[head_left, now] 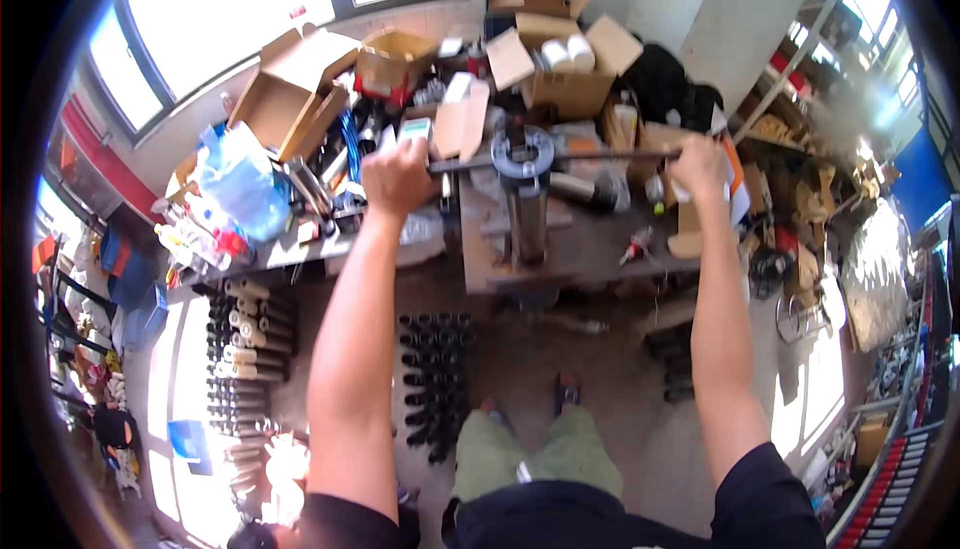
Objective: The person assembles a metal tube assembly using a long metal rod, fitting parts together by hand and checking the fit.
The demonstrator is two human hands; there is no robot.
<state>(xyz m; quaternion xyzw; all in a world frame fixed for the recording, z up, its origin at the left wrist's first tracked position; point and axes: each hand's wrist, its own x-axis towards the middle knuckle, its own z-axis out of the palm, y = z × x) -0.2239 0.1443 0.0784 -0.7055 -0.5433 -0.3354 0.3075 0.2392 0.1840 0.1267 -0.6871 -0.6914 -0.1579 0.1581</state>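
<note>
Both arms stretch forward over the workbench (590, 241). My left hand (398, 177) is closed around the left end of a long, thin metal bar (615, 156). On the bar's right end my right hand (698, 165) is closed too, with the fingers wrapped over it. Midway between them, the bar meets a round grey metal flange with holes (537, 153). That flange sits at the top of an upright metal cylinder (528, 227), which stands on the bench. How the bar joins the flange cannot be made out.
Open cardboard boxes (568, 92), a blue-tinted plastic bag (240, 184) and loose parts crowd the bench's back and left. Below stand several rows of dark cylindrical parts (435, 374). Shelving (885, 469) lines the right side. My feet (568, 391) are on the floor before the bench.
</note>
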